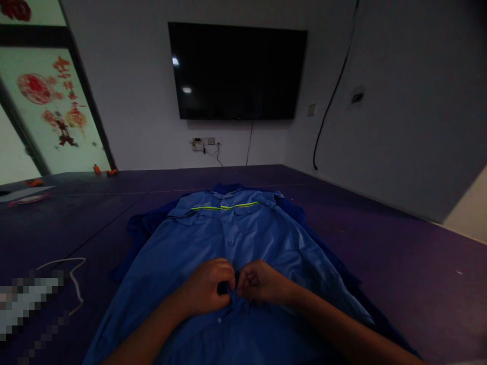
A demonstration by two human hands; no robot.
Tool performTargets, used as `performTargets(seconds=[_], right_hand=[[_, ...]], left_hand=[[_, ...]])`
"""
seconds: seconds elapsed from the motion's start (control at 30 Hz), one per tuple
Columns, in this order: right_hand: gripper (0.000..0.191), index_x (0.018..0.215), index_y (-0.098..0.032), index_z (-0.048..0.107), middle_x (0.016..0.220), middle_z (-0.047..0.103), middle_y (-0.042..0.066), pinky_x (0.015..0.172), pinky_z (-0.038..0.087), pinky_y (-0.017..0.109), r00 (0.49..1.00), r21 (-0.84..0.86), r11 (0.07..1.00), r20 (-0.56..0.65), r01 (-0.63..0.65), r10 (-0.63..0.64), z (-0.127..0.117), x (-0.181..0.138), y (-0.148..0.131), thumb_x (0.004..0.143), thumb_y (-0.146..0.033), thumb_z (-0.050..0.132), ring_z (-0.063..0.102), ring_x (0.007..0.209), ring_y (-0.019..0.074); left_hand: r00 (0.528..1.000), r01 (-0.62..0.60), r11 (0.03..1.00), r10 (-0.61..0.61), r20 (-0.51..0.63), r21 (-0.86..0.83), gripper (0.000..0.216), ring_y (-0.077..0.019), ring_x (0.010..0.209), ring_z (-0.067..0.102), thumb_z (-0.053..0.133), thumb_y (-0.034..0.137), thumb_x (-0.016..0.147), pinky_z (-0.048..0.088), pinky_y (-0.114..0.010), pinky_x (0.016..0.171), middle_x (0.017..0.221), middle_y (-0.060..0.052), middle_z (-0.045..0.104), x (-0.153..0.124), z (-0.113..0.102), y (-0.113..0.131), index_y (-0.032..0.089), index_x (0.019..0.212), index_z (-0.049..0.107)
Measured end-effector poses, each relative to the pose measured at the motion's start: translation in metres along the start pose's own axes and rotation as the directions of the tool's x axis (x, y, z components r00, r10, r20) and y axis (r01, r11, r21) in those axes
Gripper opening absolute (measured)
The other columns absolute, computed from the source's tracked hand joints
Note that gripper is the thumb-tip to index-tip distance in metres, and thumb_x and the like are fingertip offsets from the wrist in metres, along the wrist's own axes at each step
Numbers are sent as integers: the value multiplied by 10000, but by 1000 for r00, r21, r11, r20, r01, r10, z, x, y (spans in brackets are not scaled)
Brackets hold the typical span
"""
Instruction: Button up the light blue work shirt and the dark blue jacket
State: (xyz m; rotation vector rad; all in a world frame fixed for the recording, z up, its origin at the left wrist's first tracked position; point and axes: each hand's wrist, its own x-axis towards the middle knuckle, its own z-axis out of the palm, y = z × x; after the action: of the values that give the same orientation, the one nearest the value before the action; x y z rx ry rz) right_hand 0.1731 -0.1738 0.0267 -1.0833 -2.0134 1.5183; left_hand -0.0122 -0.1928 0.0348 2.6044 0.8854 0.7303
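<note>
A blue work shirt (198,243) with a yellow-green stripe across the chest lies front up, its collar away from me. My left hand (209,286) pinches the front edge of the shirt low on the placket, lifting the cloth a little. Right beside it, my right hand (262,284) has its fingers curled and pressed together at the same edge. Whatever detail lies between the fingertips is hidden. One button shows on the placket above the hands, and a small pale dot sits on the cloth below them.
The shirt rests on darker blue cloth (144,223) over a purple floor-like surface (380,243). At left lie a white cord (76,284) and a pixelated object (30,304). A television (239,73) hangs on the far wall, with sockets (207,142) below. A black cable (335,91) hangs at right.
</note>
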Motion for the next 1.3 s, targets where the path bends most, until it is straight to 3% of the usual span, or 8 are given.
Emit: performTargets(seconds=[0.53,1.3], right_hand=[[90,691,-106,576,480,535,-41,358,353,134,1000,41,999,19,-7,6,-3,0,-1,629,-166,599,454,375,46],[104,646,-111,583,479,562,-36,370,389,140,998,-48,997,-15,-65,64,-3,-2,-2,607,-188,640,498,378,58]], left_hand=[[998,18,1000,-17,-59,6,136,-116,664,515,557,59,550,358,-215,617,649,18,581,-2,4,-2,161,638,572],[997,55,998,-53,-48,40,137,-102,638,499,554,64,554,337,-205,595,654,23,560,-3,4,-1,157,654,565]])
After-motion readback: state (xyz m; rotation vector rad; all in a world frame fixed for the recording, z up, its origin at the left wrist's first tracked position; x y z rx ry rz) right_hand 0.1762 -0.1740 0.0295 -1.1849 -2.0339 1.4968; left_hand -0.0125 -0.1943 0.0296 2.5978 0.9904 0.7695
